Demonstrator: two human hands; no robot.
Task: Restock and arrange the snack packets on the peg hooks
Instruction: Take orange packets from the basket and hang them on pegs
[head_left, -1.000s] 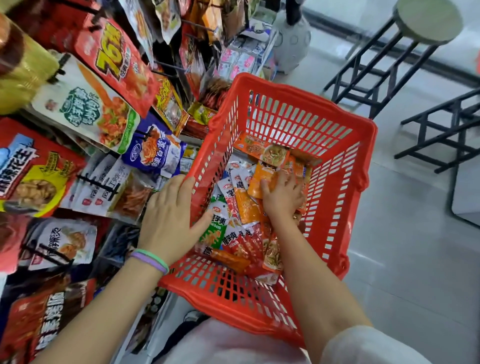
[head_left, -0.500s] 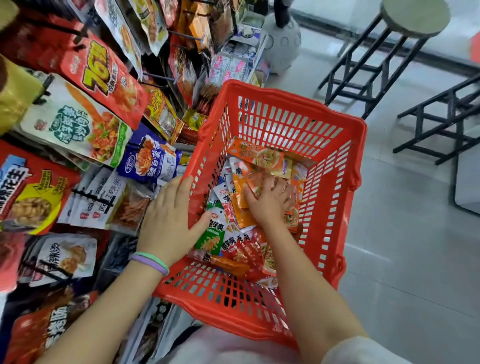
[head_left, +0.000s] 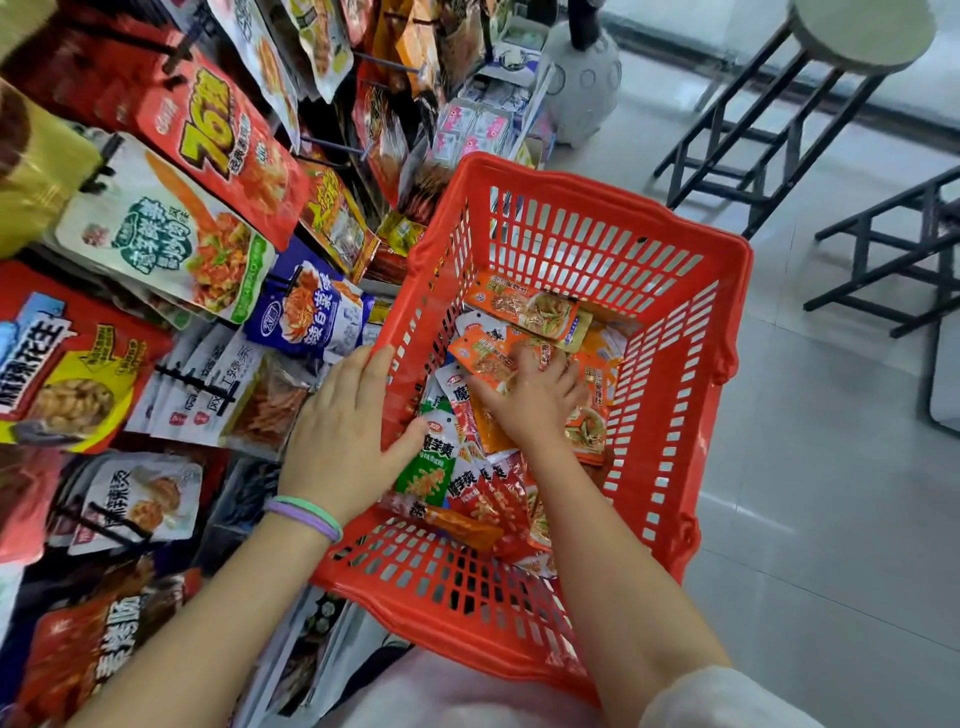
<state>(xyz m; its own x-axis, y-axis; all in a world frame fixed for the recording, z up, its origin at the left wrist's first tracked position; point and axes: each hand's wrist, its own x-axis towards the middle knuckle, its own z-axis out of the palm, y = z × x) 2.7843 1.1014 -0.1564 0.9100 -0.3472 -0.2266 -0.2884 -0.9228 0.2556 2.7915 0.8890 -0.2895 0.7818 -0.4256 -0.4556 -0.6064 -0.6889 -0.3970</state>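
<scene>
A red plastic basket (head_left: 727, 332) stands beside the peg rack and holds several loose snack packets: orange ones (head_left: 524, 306) at the far end, a green one (head_left: 434, 462) and red ones (head_left: 498, 493) nearer me. My left hand (head_left: 343, 436) grips the basket's left rim, thumb inside the wall and fingers outside. My right hand (head_left: 535, 400) is down inside the basket, fingers spread flat on the orange packets. To the left, packets hang on black peg hooks (head_left: 192, 382), among them a white and green bag (head_left: 171, 244) and a blue bag (head_left: 311, 317).
A black-framed stool (head_left: 779, 119) and another black frame (head_left: 893, 260) stand on the pale tiled floor (head_left: 831, 519) to the right. A grey round-bodied object (head_left: 582, 88) sits at the end of the rack. More hanging bags fill the rack's upper and lower left.
My right hand has slid toward the far left inside the basket, onto other orange packets. My left hand has stayed on the rim. The view has shifted slightly.
</scene>
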